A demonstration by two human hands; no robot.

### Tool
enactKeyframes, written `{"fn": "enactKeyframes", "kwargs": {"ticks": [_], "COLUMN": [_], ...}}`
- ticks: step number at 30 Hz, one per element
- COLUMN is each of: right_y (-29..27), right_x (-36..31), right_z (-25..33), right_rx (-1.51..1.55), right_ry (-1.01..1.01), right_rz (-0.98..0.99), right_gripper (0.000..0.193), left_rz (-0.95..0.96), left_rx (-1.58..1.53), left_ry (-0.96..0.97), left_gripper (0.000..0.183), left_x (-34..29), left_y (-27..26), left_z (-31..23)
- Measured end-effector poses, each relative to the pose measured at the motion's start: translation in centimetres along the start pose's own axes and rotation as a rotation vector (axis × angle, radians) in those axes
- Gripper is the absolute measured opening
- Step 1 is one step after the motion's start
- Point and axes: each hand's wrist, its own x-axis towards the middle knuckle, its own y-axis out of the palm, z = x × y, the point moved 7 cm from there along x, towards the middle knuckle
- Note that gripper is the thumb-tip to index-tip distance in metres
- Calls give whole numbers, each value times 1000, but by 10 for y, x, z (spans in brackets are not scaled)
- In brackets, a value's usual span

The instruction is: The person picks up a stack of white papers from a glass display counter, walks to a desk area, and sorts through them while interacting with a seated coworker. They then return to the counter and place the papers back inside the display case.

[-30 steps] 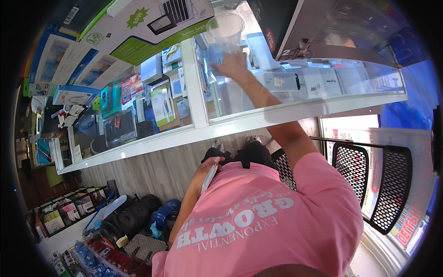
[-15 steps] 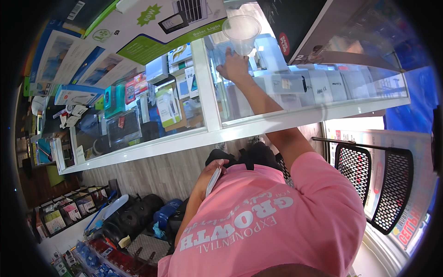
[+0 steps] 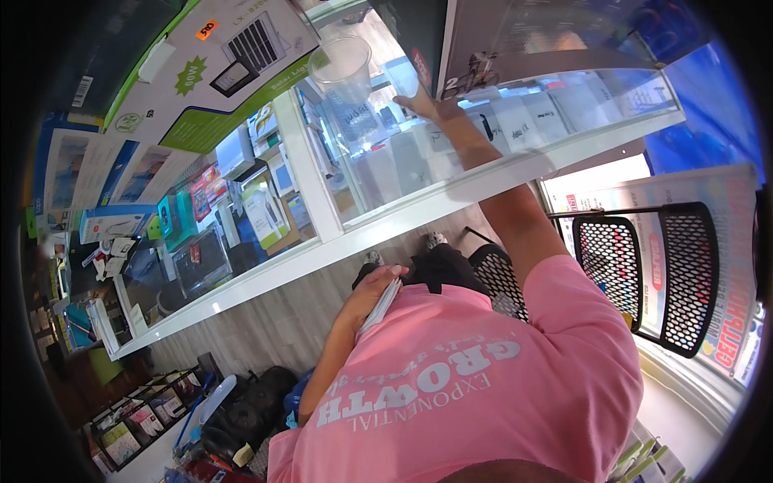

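Low against my body, my left hand [image 3: 372, 295] is closed round a stack of thin flat white pieces [image 3: 382, 306]; their exact kind does not show. My right arm stretches over the glass-topped counter [image 3: 217, 305]. At its end, my right hand [image 3: 422, 105] is over the glass beside the lower edge of a large dark box [image 3: 515, 44]. Its fingers look stretched out and apart, with nothing visible in them. A clear plastic cup [image 3: 342, 66] stands on the glass to the left of this hand. White boxes [image 3: 541, 117] lie in a row under the glass.
A solar light box [image 3: 233, 72] stands on the counter at the left. Small packaged goods [image 3: 264, 211] fill the case below. Black mesh chairs [image 3: 609, 266] are at my right. Black bags [image 3: 254, 406] and a rack of packets [image 3: 145, 414] lie at the lower left.
My right hand has moved right, away from the plastic cup, to the dark box's edge. The view has turned and shifted. My left hand keeps the white stack against my body.
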Motion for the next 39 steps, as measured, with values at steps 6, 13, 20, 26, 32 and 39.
{"fn": "enactKeyframes", "kwargs": {"ticks": [6,13,20,26,32,39], "right_y": [-11,-16,-33,-116,-211,-227], "right_x": [6,4,0,-101,-212,-232], "right_z": [65,71,76,118,152,54], "right_rx": [280,95,228,768,1286,1221], "right_ry": [259,241,215,-170,-1,573], "right_rz": [381,259,158,495,1223,826], "right_gripper": [84,93,80,60,35,32], "left_rz": [-71,-60,-43,115,350,674], "left_rx": [-12,-48,-2,91,295,233], "left_ry": [31,61,48,-10,157,-75], "left_gripper": [40,40,41,39,33,56], "left_x": [-6,-8,-6,17,51,72], "left_y": [-20,-24,-18,5,61,117], "left_z": [15,18,14,-16,-48,-62]}}
